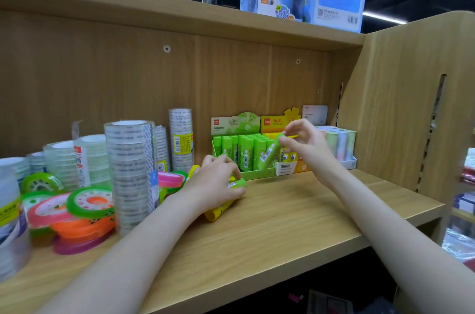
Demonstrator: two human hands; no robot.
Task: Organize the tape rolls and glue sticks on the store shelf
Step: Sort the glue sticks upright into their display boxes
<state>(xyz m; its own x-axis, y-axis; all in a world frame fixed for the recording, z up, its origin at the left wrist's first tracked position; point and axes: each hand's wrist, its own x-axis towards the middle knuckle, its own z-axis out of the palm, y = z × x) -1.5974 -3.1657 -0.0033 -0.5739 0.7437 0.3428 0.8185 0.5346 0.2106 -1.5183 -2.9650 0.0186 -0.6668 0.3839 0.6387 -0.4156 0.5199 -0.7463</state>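
**On the store shelf: both hands on glue sticks**

Over the green display box (241,154) at the back of the wooden shelf (295,211), my right hand (305,144) pinches a green glue stick (270,153) by its top end, holding it tilted, its lower end just above the box's front row. My left hand (216,182) curls down on loose glue sticks lying on the shelf board: a green one (237,183) under the fingertips and a yellow one (218,212) poking out below the palm. Beside the green box stands a yellow box (285,144) of sticks, then pastel sticks (339,142). To the left rise stacks of clear tape rolls (131,169), with coloured tape rolls (90,202) heaped in front.
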